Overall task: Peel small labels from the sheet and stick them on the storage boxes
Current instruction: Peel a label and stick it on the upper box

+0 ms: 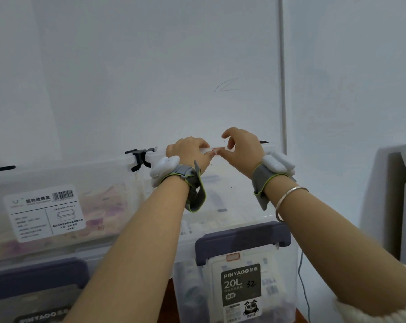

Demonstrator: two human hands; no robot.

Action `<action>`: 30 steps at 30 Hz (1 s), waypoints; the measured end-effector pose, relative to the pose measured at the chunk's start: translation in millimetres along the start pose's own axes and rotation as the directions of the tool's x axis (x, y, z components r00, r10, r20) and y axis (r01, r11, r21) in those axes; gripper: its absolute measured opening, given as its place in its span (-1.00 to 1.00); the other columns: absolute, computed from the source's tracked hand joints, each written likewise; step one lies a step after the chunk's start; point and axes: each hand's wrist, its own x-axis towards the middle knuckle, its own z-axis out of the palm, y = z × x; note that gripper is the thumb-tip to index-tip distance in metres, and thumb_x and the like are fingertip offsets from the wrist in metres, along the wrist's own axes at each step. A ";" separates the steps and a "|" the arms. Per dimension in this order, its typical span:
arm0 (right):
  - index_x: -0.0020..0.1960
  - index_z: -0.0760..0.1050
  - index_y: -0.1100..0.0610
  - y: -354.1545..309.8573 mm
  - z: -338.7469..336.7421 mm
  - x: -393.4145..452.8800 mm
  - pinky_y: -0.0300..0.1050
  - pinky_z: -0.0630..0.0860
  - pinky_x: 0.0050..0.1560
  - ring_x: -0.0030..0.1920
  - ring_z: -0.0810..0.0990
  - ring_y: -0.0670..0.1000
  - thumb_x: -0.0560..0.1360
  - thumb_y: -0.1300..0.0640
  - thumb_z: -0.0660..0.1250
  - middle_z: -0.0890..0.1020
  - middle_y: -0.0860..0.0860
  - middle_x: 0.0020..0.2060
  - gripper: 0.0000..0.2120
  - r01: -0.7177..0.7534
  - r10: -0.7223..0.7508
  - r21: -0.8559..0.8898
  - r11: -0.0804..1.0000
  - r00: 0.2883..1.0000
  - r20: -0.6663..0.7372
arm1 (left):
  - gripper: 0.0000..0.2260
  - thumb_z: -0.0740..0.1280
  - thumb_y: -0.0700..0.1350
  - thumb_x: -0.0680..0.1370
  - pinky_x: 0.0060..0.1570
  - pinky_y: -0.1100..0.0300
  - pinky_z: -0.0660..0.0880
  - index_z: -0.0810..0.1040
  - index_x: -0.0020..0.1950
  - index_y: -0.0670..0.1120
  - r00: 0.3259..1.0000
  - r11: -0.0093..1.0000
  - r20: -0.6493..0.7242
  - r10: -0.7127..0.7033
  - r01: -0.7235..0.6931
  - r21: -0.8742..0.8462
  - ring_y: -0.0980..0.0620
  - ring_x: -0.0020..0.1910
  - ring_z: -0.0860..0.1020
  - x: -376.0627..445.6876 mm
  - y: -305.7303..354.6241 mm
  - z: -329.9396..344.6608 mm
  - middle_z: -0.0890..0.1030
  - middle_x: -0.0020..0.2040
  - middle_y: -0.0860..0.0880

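Observation:
A small white label with a red border lies against the lid edge of the upper right clear storage box. My left hand rests on that lid edge, its thumb tip pressing the label's left end. My right hand is at the label's right end, with thumb and bent fingers touching it and the index finger raised. Lower down, a clear box with a purple lid carries another red-bordered label above its black 20L sticker. The label sheet is not in view.
A second clear box with a white barcode sticker stands at the upper left, on another purple-lidded box. Black lid clips sit between the upper boxes. A white wall is close behind, and a grey board leans at right.

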 end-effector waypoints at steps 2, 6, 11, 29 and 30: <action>-0.01 0.43 0.18 3.7 -3.1 -0.1 -0.32 0.23 -0.33 -0.30 0.33 -0.11 0.35 0.02 0.42 0.39 -0.03 -0.23 -0.67 -0.030 0.031 0.013 0.999 0.999 -0.044 | -0.72 0.20 0.07 0.54 0.17 0.04 0.34 0.53 0.17 0.01 1.000 1.000 -0.003 0.007 -0.007 -0.008 -0.07 0.16 0.50 0.1 -1.5 -0.1 0.60 0.15 -0.02; -0.02 0.49 0.22 6.4 -10.4 0.5 -0.23 0.35 -0.13 -0.18 0.40 -0.02 0.37 0.14 0.39 0.55 0.08 -0.09 -0.76 -0.095 0.096 0.049 0.994 0.995 -0.006 | -0.76 0.22 0.01 0.54 0.15 0.06 0.34 0.54 0.15 0.01 1.000 1.000 -0.003 0.020 -0.020 -0.019 -0.07 0.15 0.50 -0.1 -2.8 -0.3 0.60 0.12 -0.02; 0.11 0.47 0.16 0.8 -10.3 -0.9 -0.13 0.44 -0.04 -0.14 0.46 -0.04 0.39 0.11 0.34 0.62 0.05 -0.02 -0.69 -0.166 0.160 0.111 0.980 0.985 0.062 | -0.72 0.18 -0.08 0.56 0.25 0.07 0.31 0.48 0.26 0.02 0.997 0.999 0.059 0.039 -0.040 0.018 -0.06 0.26 0.45 2.7 -7.4 -1.0 0.54 0.25 -0.02; 0.32 0.31 0.18 -12.6 -15.7 -30.3 -0.11 0.26 0.26 0.28 0.39 0.17 0.46 0.38 0.08 0.47 0.20 0.26 -0.56 -0.161 0.168 -0.055 0.985 0.975 0.145 | -0.47 0.18 -0.23 0.51 0.47 0.12 -0.04 0.13 0.46 -0.13 0.991 0.981 0.107 0.083 -0.100 0.168 -0.02 0.50 0.09 -20.4 -4.1 10.3 0.18 0.51 -0.07; 0.34 0.28 0.19 -14.7 -15.9 -32.1 -0.09 0.26 0.29 0.30 0.38 0.16 0.47 0.36 0.09 0.44 0.19 0.29 -0.56 -0.179 0.187 -0.064 0.982 0.967 0.173 | -0.45 0.18 -0.22 0.51 0.49 0.12 -0.07 0.08 0.47 -0.16 0.989 0.978 0.133 0.072 -0.096 0.185 -0.04 0.52 0.02 -25.1 -3.2 10.2 0.11 0.53 -0.09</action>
